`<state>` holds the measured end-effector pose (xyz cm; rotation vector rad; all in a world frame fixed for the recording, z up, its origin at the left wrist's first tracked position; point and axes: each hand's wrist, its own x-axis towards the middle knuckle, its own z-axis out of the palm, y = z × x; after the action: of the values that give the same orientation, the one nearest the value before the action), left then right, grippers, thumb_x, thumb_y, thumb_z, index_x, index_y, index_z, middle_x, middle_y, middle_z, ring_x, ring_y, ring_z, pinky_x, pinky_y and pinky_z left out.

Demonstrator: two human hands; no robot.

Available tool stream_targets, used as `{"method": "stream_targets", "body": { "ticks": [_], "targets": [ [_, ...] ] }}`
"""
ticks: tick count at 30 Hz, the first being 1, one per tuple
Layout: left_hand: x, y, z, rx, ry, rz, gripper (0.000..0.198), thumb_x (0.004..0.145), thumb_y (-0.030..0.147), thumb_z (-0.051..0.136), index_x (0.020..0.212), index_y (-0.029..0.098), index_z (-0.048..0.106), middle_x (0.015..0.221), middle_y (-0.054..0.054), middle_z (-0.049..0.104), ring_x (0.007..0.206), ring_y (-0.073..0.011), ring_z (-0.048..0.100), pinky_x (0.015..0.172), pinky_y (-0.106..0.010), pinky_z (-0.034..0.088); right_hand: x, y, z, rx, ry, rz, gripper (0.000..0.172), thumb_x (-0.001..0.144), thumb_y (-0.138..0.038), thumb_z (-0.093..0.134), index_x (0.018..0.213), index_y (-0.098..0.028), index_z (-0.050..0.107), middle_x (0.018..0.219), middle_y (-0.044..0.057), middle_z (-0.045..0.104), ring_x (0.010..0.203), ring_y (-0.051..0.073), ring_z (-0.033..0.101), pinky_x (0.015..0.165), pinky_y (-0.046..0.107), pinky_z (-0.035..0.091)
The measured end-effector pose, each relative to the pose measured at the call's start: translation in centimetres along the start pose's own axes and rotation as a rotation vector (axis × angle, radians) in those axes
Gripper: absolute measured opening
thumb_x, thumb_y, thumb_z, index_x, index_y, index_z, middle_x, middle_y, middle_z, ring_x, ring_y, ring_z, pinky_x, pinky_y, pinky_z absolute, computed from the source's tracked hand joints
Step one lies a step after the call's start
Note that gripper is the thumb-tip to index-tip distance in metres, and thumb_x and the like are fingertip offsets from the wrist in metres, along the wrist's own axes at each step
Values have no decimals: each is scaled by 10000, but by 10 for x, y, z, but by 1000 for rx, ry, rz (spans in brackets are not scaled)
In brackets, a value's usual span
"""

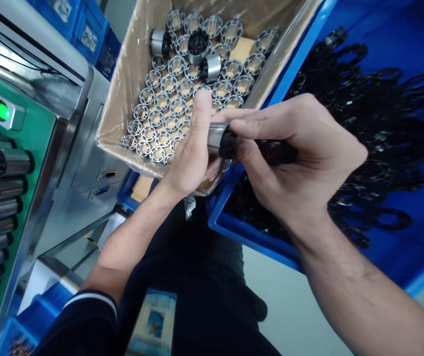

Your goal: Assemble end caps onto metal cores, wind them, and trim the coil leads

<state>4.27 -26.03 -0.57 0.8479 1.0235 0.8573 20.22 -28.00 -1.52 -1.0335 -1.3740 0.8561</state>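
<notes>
Between my hands is a metal cylinder [215, 138] with a black end piece [227, 141] on its right side. My left hand [194, 148] is wrapped round the metal part, thumb pointing up. The fingertips of my right hand [293, 153] pinch the black end piece. Below and behind my hands, a lined cardboard box [117, 106] holds rows of metal rings [178, 106]. Lying on those rings are several cylinders with black ends, one of them [212, 67] just above my left thumb.
A blue bin [249, 242] of loose black rings [378, 138] is at the right. At the left, a green-topped machine [41, 133] carries a row of metal cylinders [6, 185]. Blue bins [76, 24] stand at the upper left, another [22, 321] at the lower left.
</notes>
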Motion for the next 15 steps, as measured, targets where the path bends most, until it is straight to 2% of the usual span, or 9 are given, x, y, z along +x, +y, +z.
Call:
{"method": "stream_targets", "body": {
  "ticks": [5, 7, 11, 13, 15],
  "targets": [
    [0, 5, -3, 69, -88, -77, 981, 1195, 1067, 287, 1055, 244, 801, 526, 40, 338, 448, -148, 345, 435, -316, 220, 0, 0, -7, -174, -17, 19, 124, 1029, -392, 1023, 1110, -460, 958, 1128, 37, 906, 1110, 397, 863, 1101, 650, 787],
    [0, 7, -3, 90, -68, -105, 949, 1202, 1057, 316, 1007, 250, 775, 508, 40, 324, 442, -146, 347, 432, -312, 221, 0, -1, -8, -205, -24, 5, 110, 1050, -397, 1010, 1123, -452, 950, 1119, 31, 900, 1072, 366, 841, 1126, 619, 778],
    [1, 2, -3, 67, -21, -95, 970, 1185, 1074, 349, 1014, 240, 813, 501, 55, 267, 444, -136, 297, 429, -303, 166, 1, -5, -8, -247, -50, 8, 99, 1091, -332, 962, 1089, -426, 933, 1145, 39, 888, 1133, 353, 838, 1136, 589, 762],
    [2, -1, -4, 86, -38, -59, 988, 1172, 1092, 358, 1045, 233, 831, 535, 41, 371, 450, -125, 352, 424, -274, 199, 2, -7, -8, -274, -59, 3, 124, 1078, -294, 959, 1103, -412, 932, 1166, 36, 897, 1137, 355, 848, 1132, 588, 769],
    [2, -3, -5, 110, -63, -38, 1026, 1147, 1122, 347, 1077, 222, 834, 622, 4, 568, 468, -113, 476, 428, -238, 281, 3, -4, -9, -301, -66, 9, 178, 1105, -259, 902, 1192, -410, 939, 1167, 7, 906, 1077, 325, 866, 1118, 578, 788]
  ]
}}
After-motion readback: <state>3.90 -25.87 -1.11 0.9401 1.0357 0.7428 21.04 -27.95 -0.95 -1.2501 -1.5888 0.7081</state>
